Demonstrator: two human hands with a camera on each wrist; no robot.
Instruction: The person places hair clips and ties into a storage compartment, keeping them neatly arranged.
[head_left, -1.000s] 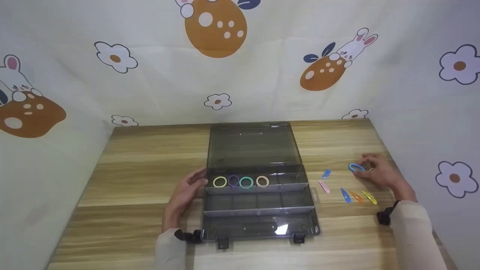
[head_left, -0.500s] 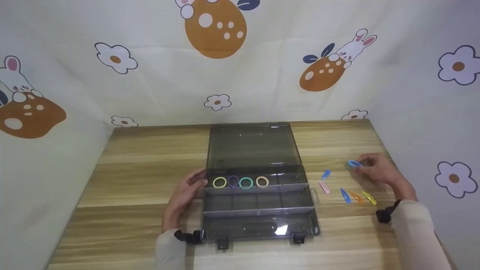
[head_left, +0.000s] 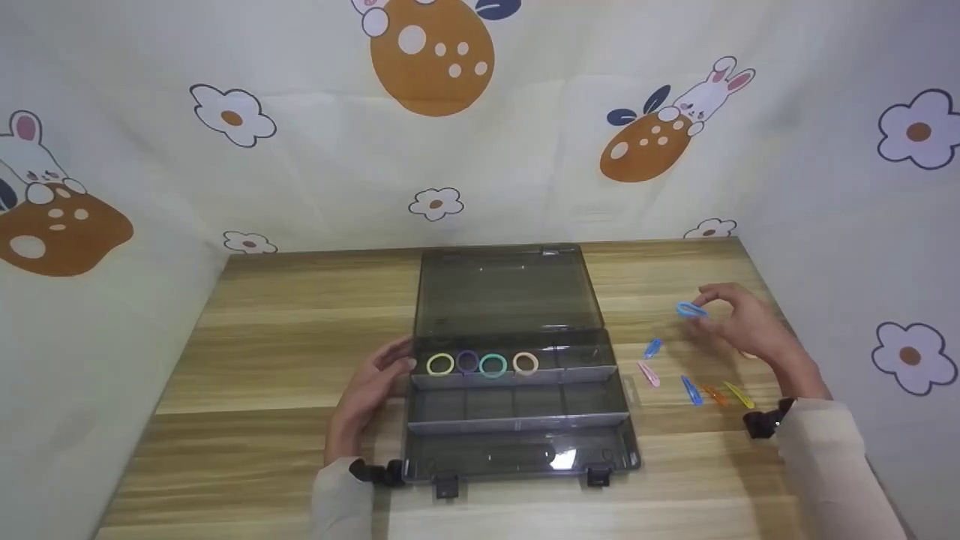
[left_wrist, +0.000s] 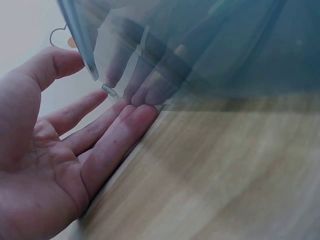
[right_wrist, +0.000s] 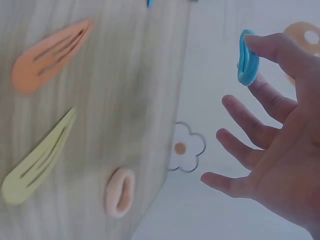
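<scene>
My right hand (head_left: pixel 750 322) pinches a blue hair tie (right_wrist: pixel 253 67) between thumb and index finger, up off the table, with the other fingers spread. My left hand (head_left: pixel 373 382) rests at the left side of a dark see-through organizer box (head_left: pixel 517 454), its fairly straight fingertips touching the wall. The box lies unfolded, lid (head_left: pixel 502 300) back. Along its back row are a yellow hair tie (head_left: pixel 428 365), a purple one, a teal one (head_left: pixel 493 376) and a peach one. Another peach hair tie (right_wrist: pixel 111 192) lies on the table, mostly hidden by my right hand in the head view.
Right of the box lie several snap hair clips: a small blue one (head_left: pixel 653 347), a pink one (head_left: pixel 648 373), a longer blue one (head_left: pixel 691 391), an orange one (right_wrist: pixel 37 60) and a yellow one (right_wrist: pixel 25 180). A patterned cloth (head_left: pixel 322 172) walls off the table's back and sides.
My right hand has raised the blue hair tie off the table and carried it left and away from me, uncovering part of a peach one. The left hand and the box stay put.
</scene>
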